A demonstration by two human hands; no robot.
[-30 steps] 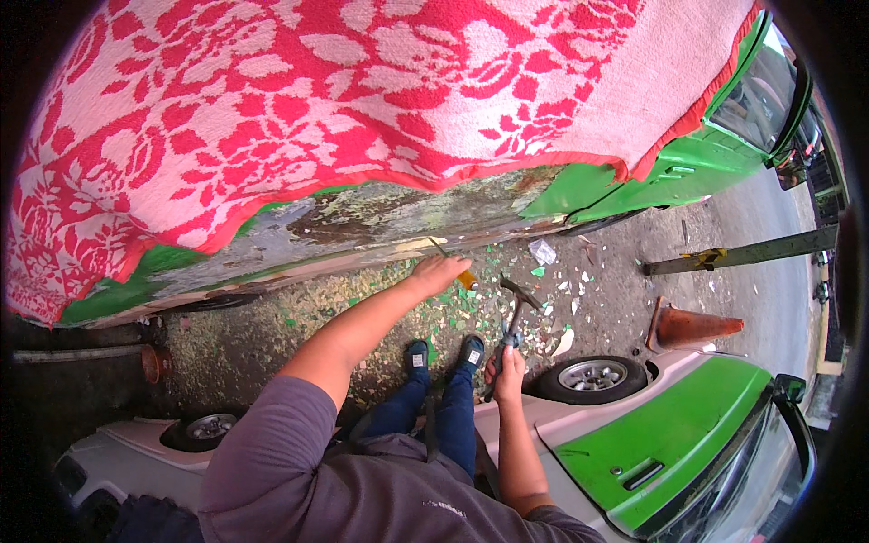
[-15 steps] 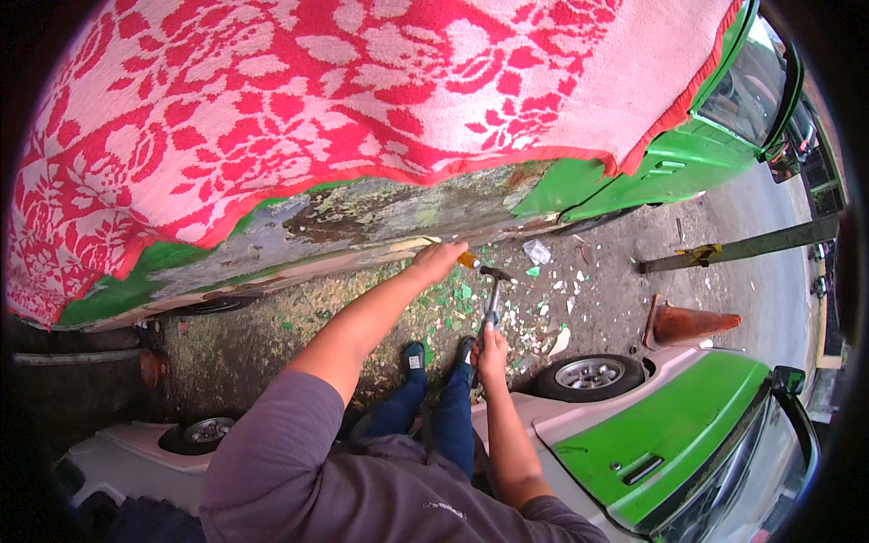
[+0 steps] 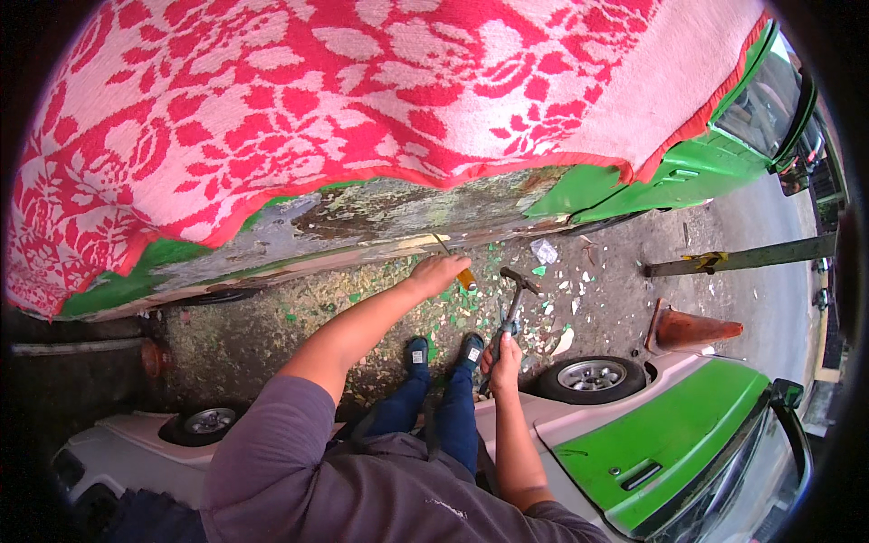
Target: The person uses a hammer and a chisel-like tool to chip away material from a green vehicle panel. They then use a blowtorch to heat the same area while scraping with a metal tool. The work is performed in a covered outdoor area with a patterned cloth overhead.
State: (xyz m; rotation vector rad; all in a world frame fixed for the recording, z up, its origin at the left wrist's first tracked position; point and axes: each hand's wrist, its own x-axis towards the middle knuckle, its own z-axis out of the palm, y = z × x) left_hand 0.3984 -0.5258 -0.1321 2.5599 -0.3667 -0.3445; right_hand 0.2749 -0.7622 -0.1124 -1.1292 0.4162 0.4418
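Note:
My left hand [image 3: 436, 272] grips a screwdriver [image 3: 463, 274] with a yellow handle, its blade set against the stripped, flaking lower side panel [image 3: 380, 222] of a green car. My right hand [image 3: 503, 348] holds a hammer [image 3: 512, 308] by its shaft, the head raised just right of the screwdriver handle and a short way off it. My dark shoes [image 3: 444, 351] stand on the ground below, among paint chips.
A red and pink patterned blanket [image 3: 362, 90] covers the car above the panel. Behind me stands a white and green car [image 3: 670, 434] with its wheel [image 3: 590, 375] near my right foot. An orange cone [image 3: 692, 329] lies at right. Green and white chips litter the ground [image 3: 561, 281].
My right hand has lifted the hammer up and swung its head closer to the screwdriver handle. My left hand has stayed on the screwdriver at the panel.

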